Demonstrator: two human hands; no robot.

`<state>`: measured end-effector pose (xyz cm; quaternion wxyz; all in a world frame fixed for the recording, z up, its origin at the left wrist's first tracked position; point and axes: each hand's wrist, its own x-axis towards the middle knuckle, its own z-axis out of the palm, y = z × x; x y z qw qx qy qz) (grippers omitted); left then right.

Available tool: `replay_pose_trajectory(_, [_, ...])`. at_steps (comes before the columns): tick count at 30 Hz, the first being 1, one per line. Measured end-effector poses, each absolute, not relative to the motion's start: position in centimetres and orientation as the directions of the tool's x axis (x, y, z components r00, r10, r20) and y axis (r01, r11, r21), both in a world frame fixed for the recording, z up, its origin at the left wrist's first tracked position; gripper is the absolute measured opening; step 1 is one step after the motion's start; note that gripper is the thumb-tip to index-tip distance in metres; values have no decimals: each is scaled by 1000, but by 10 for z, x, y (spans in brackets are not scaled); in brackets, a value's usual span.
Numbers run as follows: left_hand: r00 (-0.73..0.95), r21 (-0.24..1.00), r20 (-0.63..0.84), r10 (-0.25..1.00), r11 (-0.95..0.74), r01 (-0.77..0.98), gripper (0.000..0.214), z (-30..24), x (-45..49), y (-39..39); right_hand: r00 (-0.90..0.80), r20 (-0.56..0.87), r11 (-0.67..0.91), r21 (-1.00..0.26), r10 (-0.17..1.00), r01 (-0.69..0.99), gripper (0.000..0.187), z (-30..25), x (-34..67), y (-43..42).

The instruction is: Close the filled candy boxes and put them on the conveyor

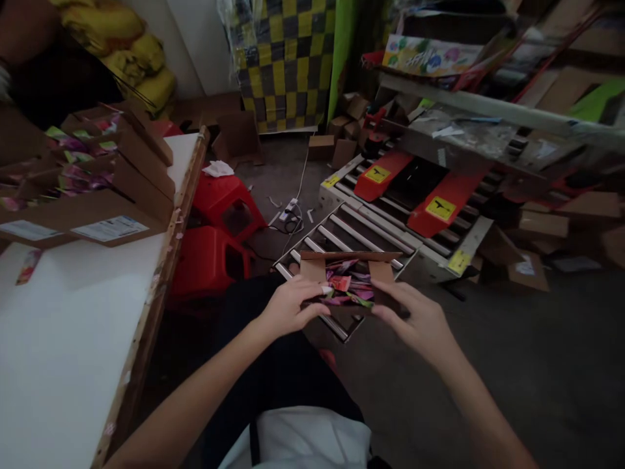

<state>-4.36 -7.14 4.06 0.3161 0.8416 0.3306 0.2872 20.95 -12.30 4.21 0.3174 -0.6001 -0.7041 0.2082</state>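
- Box [347,286], small and of brown cardboard, sits between both hands above the person's lap, just in front of the roller conveyor [361,228]; it is already filled with bright packets [347,289].
- Flaps stand open, the rear one upright, so by my reading the filling is done and the closing is not yet done.
- Left hand [288,305] grips the box's left side, its fingers clamped on the edge and a thumb over the packets.
- Right hand [424,320] holds the right side, its fingers curled around the wall and clamped on it.
- Larger cartons [92,189] of similar packets lie open on the white surface [63,326] to the left, well apart from the hands.
- Box bottom and front wall are hidden behind the hands; packet print is too blurred to read, and the machine with the red guards [442,202] is dim.
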Motion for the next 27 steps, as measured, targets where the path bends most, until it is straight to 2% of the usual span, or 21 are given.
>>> replay_pose_trajectory(2, [563,732,209,799,-510,452,26,40,-35,-65,-8,167,118,-664,986,738,38,36,207,-108])
replay_pose_trajectory(4, [427,700,183,886,-422,576,27,39,-25,-62,43,135,52,-627,990,777,34,29,204,-95])
replay_pose_trajectory(7, [137,629,230,964,-254,734,63,34,-14,-61,98,179,15,-542,979,840,31,24,195,-89])
replay_pose_trajectory(9, [47,662,238,970,-197,723,82,29,-11,-57,166,322,-3,-451,932,892,31,26,184,-96])
replay_pose_trajectory(11, [90,744,187,978,-201,637,88,24,-11,-51,148,476,37,-357,867,933,31,32,168,-107])
replay_pose_trajectory(13, [142,812,120,982,-180,555,93,20,-14,-43,0,522,188,-307,853,933,31,37,151,-116])
replay_pose_trajectory(15, [162,839,92,982,-164,519,100,16,-17,-37,-142,452,306,-313,881,899,32,40,139,-117])
replay_pose_trajectory(17, [190,833,135,972,-215,509,101,13,-22,-33,-195,310,297,-326,930,898,33,40,134,-109])
replay_pose_trajectory(21, [285,815,222,932,-338,471,85,6,-31,-27,-242,86,256,-258,967,932,39,34,139,-82])
replay_pose_trajectory(25, [388,830,199,900,-365,421,81,4,-34,-13,-296,57,301,-237,953,924,40,28,150,-68])
replay_pose_trajectory(27, [415,842,191,890,-366,396,74,4,-31,-8,-283,108,302,-251,953,920,36,26,154,-71])
